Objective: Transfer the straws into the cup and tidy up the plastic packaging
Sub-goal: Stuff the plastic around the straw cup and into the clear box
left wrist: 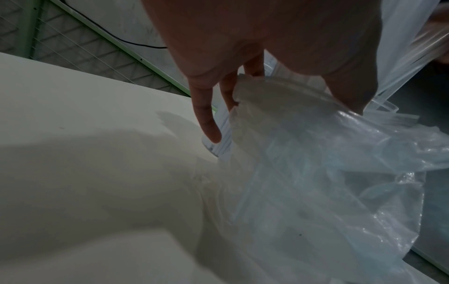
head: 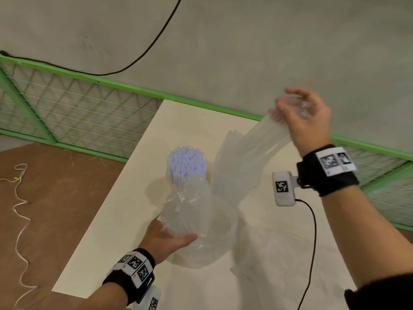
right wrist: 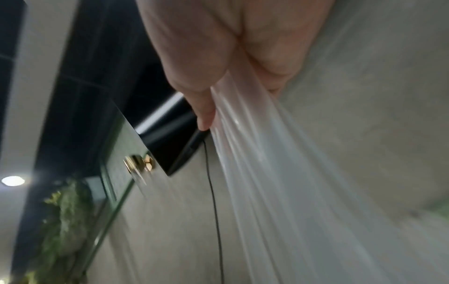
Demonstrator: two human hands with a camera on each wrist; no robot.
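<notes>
A bundle of white-blue straws (head: 186, 163) stands upright on the cream table (head: 125, 220), its lower part wrapped in crumpled clear plastic packaging (head: 190, 211). My left hand (head: 172, 239) grips that wrapped base from the left, thumb across the front. In the left wrist view its fingers (left wrist: 206, 119) lie along the straws (left wrist: 224, 138) and the plastic (left wrist: 328, 173). My right hand (head: 297, 113) is raised at the upper right and pinches the far end of the packaging, which stretches taut (right wrist: 291, 173). I cannot make out a cup under the plastic.
A green mesh fence (head: 78, 115) runs behind the table against a grey wall, with a black cable (head: 145, 48) hanging over it. A white cord (head: 20, 209) lies on the brown floor beyond the table's left edge. The wrist camera's black lead (head: 312, 231) dangles over the table.
</notes>
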